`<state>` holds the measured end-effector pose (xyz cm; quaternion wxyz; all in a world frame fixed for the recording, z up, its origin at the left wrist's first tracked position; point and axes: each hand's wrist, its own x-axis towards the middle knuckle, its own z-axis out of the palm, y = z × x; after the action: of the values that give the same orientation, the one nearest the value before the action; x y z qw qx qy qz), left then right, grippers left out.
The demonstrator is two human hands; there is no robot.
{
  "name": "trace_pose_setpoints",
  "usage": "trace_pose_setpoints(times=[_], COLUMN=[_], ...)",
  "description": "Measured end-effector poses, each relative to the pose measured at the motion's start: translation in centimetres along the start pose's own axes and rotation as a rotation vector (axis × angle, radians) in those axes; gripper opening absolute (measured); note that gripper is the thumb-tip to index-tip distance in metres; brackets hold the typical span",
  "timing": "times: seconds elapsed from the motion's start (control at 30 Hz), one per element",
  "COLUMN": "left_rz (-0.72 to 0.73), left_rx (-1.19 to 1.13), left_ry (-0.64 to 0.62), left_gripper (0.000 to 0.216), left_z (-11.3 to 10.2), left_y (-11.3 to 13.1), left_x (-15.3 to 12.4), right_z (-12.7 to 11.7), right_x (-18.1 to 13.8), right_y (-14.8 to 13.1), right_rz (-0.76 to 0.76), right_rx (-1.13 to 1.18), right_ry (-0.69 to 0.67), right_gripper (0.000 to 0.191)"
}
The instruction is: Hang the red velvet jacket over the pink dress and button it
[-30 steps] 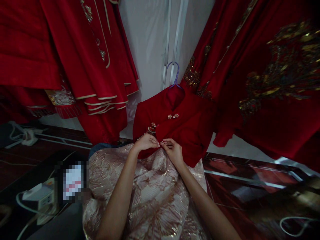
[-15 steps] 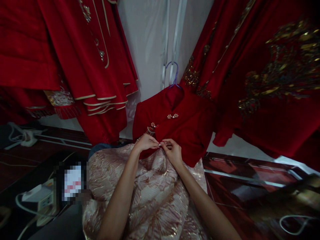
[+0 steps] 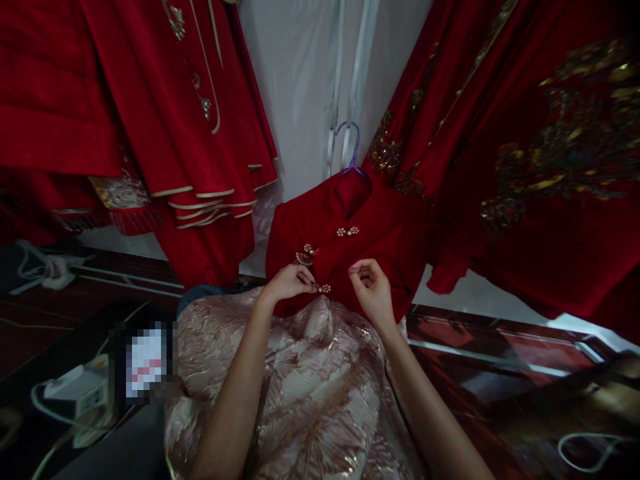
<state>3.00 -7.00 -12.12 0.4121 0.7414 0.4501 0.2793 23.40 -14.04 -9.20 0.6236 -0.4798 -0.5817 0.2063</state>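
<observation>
A red jacket (image 3: 385,230) on a purple hanger (image 3: 356,148) spreads out in front of me, its lower part over the shiny pink brocade cloth (image 3: 320,393) on my lap. My left hand (image 3: 290,281) pinches the jacket's front edge beside a pearl flower fastener (image 3: 325,289). Off to the right, just above the red fabric, my right hand (image 3: 373,285) has thumb and fingers pressed together; anything between them is too small to make out. Another pearl fastener (image 3: 348,232) sits higher on the front, with a beaded tassel ornament (image 3: 305,255) to its left.
Red garments with pale trim (image 3: 200,133) hang at left, and a gold-embroidered red garment (image 3: 550,153) at right. A power strip (image 3: 93,400) with cables and a blurred-out screen (image 3: 146,360) are at lower left. Metal rack bars (image 3: 490,357) run along the floor.
My right hand has lifted away from the fastener, up and to the right, uncovering the pearl flower. My left hand stays at the jacket's edge, shifted slightly left.
</observation>
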Motion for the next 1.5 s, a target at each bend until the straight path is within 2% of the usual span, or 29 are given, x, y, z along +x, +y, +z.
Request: trace_pose_setpoints(times=[0.1, 0.23, 0.3, 0.4, 0.57, 0.7, 0.83, 0.9, 0.97, 1.1, 1.2, 1.37, 1.5], left_rz=[0.021, 0.035, 0.053, 0.068, 0.047, 0.065, 0.037, 0.027, 0.022, -0.003, -0.011, -0.039, -0.052], left_rx=[0.089, 0.217, 0.227, 0.227, 0.231, 0.198, 0.01, -0.129, -0.285, -0.779, -1.074, -1.106, -1.024], left_ry=[-0.006, 0.054, 0.06, 0.075, 0.117, 0.152, 0.068, 0.104, 0.191, 0.297, 0.281, 0.25, 0.353], left_gripper=[0.03, 0.03, 0.029, 0.028, 0.02, 0.012, 0.02, 0.035, 0.047, 0.032, 0.022, 0.022, 0.024], left_z=[1.2, 1.9, 1.8, 1.5, 1.4, 1.3, 1.3, 1.3, 1.3, 1.6, 1.8, 2.1, 2.4], left_y=[0.5, 0.9, 1.0, 1.4, 2.1, 2.0, 1.7, 1.9, 2.3, 3.1, 3.2, 2.9, 2.9], left_x=[0.2, 0.2, 0.1, -0.1, -0.1, -0.2, -0.1, 0.0, 0.1, 0.6, 0.8, 1.0, 1.1], right_z=[0.0, 0.4, 0.8, 1.5, 2.6, 2.8, 2.7, 2.2, 1.4, -1.0, -2.7, -3.5, -2.9], right_x=[0.0, -0.4, -0.8, -1.3, -1.9, -2.1, -1.9, -1.6, -1.1, -0.1, 0.5, 0.8, 0.4], right_y=[1.0, 3.1, 3.8, 4.3, 4.9, 5.1, 5.0, 4.7, 4.1, 1.9, 0.2, -0.6, -0.4], right_rz=[0.044, 0.121, 0.137, 0.117, 0.061, 0.07, 0.094, 0.127, 0.174, 0.251, 0.284, 0.285, 0.278], right_rx=[-0.029, -0.143, -0.175, -0.168, -0.114, -0.095, -0.08, -0.069, -0.026, 0.109, 0.135, 0.142, 0.156], right_ry=[-0.071, -0.31, -0.374, -0.379, -0.316, -0.286, -0.293, -0.329, -0.397, -0.614, -0.763, -0.813, -0.814], right_gripper=[0.013, 0.02, 0.021, 0.019, 0.016, 0.017, 0.019, 0.02, 0.021, 0.024, 0.024, 0.025, 0.023])
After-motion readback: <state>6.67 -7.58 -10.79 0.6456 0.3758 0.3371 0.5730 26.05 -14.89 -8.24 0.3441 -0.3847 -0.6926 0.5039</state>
